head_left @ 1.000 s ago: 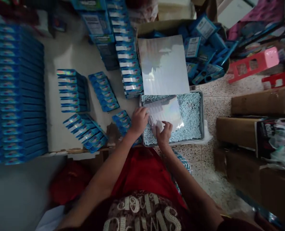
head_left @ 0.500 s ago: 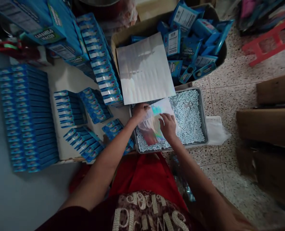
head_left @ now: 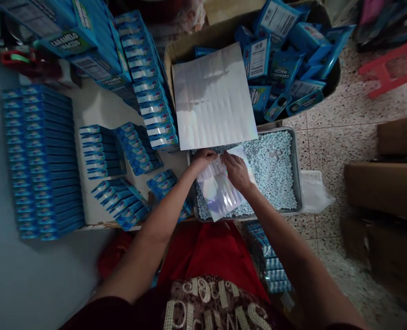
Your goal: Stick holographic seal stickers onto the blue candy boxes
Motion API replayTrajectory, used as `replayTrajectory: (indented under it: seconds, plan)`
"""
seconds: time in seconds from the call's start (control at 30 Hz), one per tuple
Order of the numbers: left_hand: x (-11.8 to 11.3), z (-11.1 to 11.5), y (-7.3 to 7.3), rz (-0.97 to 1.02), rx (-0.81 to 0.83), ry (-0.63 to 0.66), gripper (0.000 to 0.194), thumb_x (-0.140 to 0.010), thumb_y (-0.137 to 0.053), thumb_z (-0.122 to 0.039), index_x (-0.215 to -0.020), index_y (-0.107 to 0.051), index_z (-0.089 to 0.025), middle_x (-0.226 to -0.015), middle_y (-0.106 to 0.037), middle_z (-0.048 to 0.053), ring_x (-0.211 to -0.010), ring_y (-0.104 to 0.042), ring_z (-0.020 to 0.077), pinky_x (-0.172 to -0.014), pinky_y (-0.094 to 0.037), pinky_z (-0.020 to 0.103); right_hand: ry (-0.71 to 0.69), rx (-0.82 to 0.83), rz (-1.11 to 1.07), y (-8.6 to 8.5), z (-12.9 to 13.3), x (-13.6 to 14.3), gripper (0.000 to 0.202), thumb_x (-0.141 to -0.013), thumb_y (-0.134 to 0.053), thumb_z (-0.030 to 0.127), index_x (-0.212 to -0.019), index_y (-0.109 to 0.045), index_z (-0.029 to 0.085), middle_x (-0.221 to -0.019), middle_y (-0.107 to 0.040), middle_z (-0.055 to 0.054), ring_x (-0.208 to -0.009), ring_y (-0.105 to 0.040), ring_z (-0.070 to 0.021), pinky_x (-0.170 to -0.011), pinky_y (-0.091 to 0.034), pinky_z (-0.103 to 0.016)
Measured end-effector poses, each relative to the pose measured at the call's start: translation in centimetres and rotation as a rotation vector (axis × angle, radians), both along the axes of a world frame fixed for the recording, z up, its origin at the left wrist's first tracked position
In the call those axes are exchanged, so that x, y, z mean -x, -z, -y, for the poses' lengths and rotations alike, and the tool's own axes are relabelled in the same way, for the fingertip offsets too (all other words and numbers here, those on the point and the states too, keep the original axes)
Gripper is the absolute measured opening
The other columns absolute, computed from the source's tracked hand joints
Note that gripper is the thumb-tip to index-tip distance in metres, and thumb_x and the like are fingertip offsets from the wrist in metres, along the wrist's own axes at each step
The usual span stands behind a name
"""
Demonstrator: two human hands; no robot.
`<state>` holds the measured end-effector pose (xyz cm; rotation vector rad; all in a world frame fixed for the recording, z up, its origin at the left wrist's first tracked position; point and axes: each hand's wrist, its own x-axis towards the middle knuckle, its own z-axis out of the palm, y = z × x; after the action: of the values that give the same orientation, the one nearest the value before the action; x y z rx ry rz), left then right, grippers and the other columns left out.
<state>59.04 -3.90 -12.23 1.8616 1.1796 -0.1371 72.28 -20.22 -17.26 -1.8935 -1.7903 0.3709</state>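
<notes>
A small shiny iridescent sheet (head_left: 219,195) lies tilted over a metal tray (head_left: 297,183) filled with small pale-blue pellets (head_left: 275,172). At the sheet's upper left edge, my left hand (head_left: 204,160) has its fingers pinched on it. My right hand (head_left: 238,173) is close beside, fingers bent together and pressed at the sheet's upper part; its fingertips are partly hidden. Just above both hands rests a larger silvery sheet (head_left: 213,101), which overlaps a carton (head_left: 169,68) of blue packets and the tray's back edge.
Blue packets (head_left: 282,68) fill the carton. Stacks of small blue boxes (head_left: 48,160) stand at the left, with several shorter rows (head_left: 103,151) on the pale table (head_left: 93,101). Brown cartons (head_left: 385,188) and a red plastic piece (head_left: 392,66) are at the right. Wrapped blue boxes (head_left: 275,268) sit low beside me.
My right hand has moved up and left, closer to my left hand, and its fingers have closed at the sheet. The small sheet now lies flatter and reaches lower over the tray.
</notes>
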Motion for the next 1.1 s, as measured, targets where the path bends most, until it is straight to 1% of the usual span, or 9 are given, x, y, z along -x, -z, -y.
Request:
replayTrajectory:
  seconds: [0.17, 0.27, 0.37, 0.5, 0.6, 0.7, 0.87, 0.97, 1.1]
  plan:
    - [0.2, 0.1, -0.2, -0.049, -0.018, 0.032, 0.024, -0.089, -0.065, -0.029, -0.096, -0.084, -0.017, -0.094, -0.082, 0.004, -0.087, -0.072, 0.0212, -0.075, -0.051, 0.027, 0.041, 0.006, -0.036, -0.7, 1.8, 0.5, 0.039, -0.109, -0.047, 0.024, -0.139, -0.07, 0.019, -0.139, -0.073, -0.012, -0.124, -0.056, -0.0307, -0.102, -0.042, -0.045]
    - [0.1, 0.7, -0.5, -0.068, -0.073, 0.063, 0.026, -0.092, -0.065, -0.032, -0.101, -0.085, -0.017, -0.1, -0.083, 0.006, -0.089, -0.073, 0.0223, -0.077, -0.052, 0.028, 0.132, 0.013, -0.03, -1.8, 1.8, 0.7, 0.042, -0.11, -0.048, 0.036, -0.144, -0.066, 0.019, -0.12, -0.076, -0.013, -0.109, -0.057, -0.0316, -0.093, -0.041, -0.045]
    - [0.0, 1.7, -1.2, -0.048, -0.149, 0.108, 0.024, -0.094, -0.066, -0.032, -0.102, -0.085, -0.02, -0.104, -0.084, 0.007, -0.093, -0.074, 0.0236, -0.083, -0.053, 0.031, 0.199, 0.021, 0.018, -2.6, 0.8, 0.5, 0.048, -0.11, -0.046, 0.041, -0.15, -0.061, 0.019, -0.112, -0.072, -0.014, -0.104, -0.054, -0.0321, -0.089, -0.039, -0.045]
    - [-0.4, 2.6, -2.4, -0.095, -0.245, 0.098, 0.021, -0.094, -0.067, -0.029, -0.098, -0.086, -0.024, -0.102, -0.084, 0.006, -0.094, -0.074, 0.0262, -0.086, -0.053, 0.035, 0.145, 0.035, 0.098, -2.9, -0.5, 0.2, 0.041, -0.11, -0.046, 0.038, -0.142, -0.068, 0.023, -0.103, -0.069, -0.014, -0.102, -0.05, -0.0316, -0.09, -0.035, -0.046]
    - [-0.6, 2.7, -2.9, -0.155, -0.251, 0.044, 0.022, -0.094, -0.066, -0.029, -0.097, -0.087, -0.025, -0.104, -0.084, 0.006, -0.095, -0.074, 0.0267, -0.082, -0.053, 0.034, 0.09, 0.041, 0.115, -2.9, -0.3, 0.3, 0.039, -0.109, -0.047, 0.03, -0.139, -0.071, 0.023, -0.098, -0.069, -0.013, -0.1, -0.05, -0.03, -0.091, -0.033, -0.046]
    - [-0.7, 2.6, -2.9, -0.19, -0.247, 0.04, 0.023, -0.094, -0.065, -0.031, -0.096, -0.087, -0.024, -0.104, -0.084, 0.006, -0.097, -0.074, 0.0268, -0.081, -0.052, 0.033, 0.127, 0.041, 0.079, -3.2, 0.6, 0.7, 0.031, -0.107, -0.055, 0.034, -0.127, -0.076, 0.024, -0.099, -0.071, -0.011, -0.1, -0.052, -0.029, -0.091, -0.032, -0.044]
    - [-0.8, 2.3, -1.7, -0.188, -0.262, 0.065, 0.025, -0.095, -0.064, -0.031, -0.102, -0.087, -0.024, -0.107, -0.083, 0.007, -0.101, -0.074, 0.0274, -0.085, -0.053, 0.034, 0.28, 0.046, -0.02, -3.7, 1.8, 1.1, 0.018, -0.101, -0.065, 0.034, -0.094, -0.076, 0.023, -0.091, -0.073, -0.007, -0.094, -0.058, -0.0261, -0.089, -0.034, -0.041]
    - [-0.9, 2.0, -1.2, -0.119, -0.309, 0.113, 0.024, -0.097, -0.064, -0.027, -0.105, -0.087, -0.023, -0.114, -0.082, 0.009, -0.11, -0.072, 0.0288, -0.097, -0.053, 0.037, 0.339, 0.076, -0.119, -5.1, 3.1, 1.4, 0.017, -0.099, -0.066, 0.033, -0.089, -0.074, 0.022, -0.077, -0.071, -0.004, -0.084, -0.061, -0.0227, -0.086, -0.036, -0.038]
    - [0.4, 2.6, -1.6, 0.039, -0.417, 0.07, 0.029, -0.088, -0.077, -0.021, -0.117, -0.083, -0.025, -0.132, -0.076, 0.011, -0.133, -0.062, 0.0336, -0.12, -0.042, 0.045, 0.544, 0.124, -0.405, -9.6, 5.8, 2.2, 0.018, -0.093, -0.074, 0.042, -0.087, -0.074, 0.024, -0.058, -0.056, 0.004, -0.061, -0.053, -0.0157, -0.071, -0.039, -0.033]
